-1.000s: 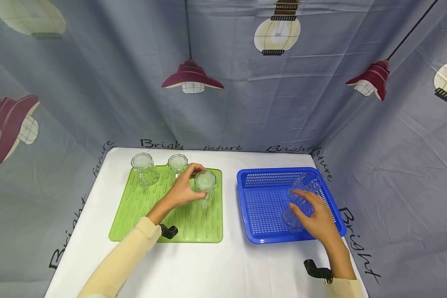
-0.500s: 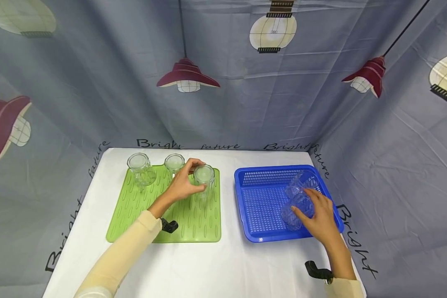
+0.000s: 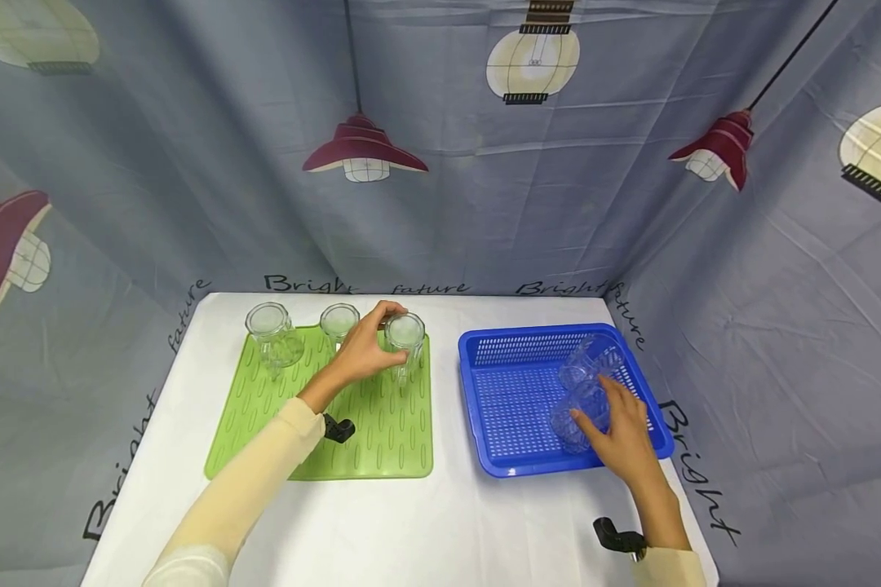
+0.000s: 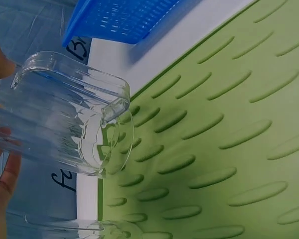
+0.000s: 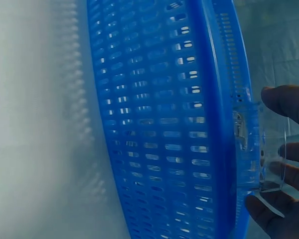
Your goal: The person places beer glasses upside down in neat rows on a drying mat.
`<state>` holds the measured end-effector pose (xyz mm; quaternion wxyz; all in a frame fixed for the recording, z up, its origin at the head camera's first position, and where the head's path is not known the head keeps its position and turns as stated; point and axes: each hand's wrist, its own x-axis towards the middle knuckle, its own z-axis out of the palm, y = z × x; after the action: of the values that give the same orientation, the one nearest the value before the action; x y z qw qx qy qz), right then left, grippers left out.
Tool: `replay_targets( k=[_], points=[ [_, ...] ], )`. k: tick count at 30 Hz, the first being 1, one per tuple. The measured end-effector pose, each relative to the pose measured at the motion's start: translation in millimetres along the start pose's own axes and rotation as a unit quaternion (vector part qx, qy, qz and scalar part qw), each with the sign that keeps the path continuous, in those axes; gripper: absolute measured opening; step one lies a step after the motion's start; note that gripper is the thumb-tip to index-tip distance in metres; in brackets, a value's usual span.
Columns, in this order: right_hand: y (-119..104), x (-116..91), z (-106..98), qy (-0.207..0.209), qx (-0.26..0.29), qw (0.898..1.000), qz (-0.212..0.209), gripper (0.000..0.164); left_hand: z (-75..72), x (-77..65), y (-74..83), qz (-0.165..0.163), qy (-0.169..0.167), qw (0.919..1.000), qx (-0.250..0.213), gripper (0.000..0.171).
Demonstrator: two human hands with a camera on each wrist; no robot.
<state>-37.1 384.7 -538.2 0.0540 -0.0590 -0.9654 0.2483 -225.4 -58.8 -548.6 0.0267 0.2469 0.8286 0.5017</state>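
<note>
My left hand (image 3: 363,352) holds a clear glass mug (image 3: 405,333) upside down over the back right of a green ridged mat (image 3: 367,440). In the left wrist view its handle (image 4: 114,110) faces the camera and its mouth is close to the mat; contact cannot be judged. Two more upturned mugs, a left one (image 3: 270,322) and a middle one (image 3: 338,322), stand along the mat's back. My right hand (image 3: 624,436) reaches into a blue basket (image 3: 477,408), its thumb and fingers curved round a clear glass mug (image 5: 271,149). Another glass mug (image 3: 587,359) lies behind it.
The mat and basket rest side by side on a white-covered table (image 3: 448,522), with a strip of cloth between them. A grey curtain (image 3: 455,220) printed with lamps closes off the back and sides. A black wrist camera (image 3: 617,534) hangs by the right forearm.
My left hand has moved the mug back on the mat, nearly level with the other two. My right hand's forefinger has shifted rightward round the glass; that hand stays in the basket.
</note>
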Motion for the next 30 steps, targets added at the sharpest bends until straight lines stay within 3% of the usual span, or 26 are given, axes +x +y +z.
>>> replay_targets(
  k=[14,30],
  points=[
    [0.2,-3.0,5.4,0.032,-0.001,0.999,-0.002,0.078,5.5,18.4,-4.9,-0.013,-0.009,0.9999,0.006,0.073],
    [-1.5,-2.1,6.4,0.037,-0.017,0.999,0.024,0.078,8.1,21.7,-7.1,-0.045,-0.022,0.9984,0.027,0.076]
  ],
)
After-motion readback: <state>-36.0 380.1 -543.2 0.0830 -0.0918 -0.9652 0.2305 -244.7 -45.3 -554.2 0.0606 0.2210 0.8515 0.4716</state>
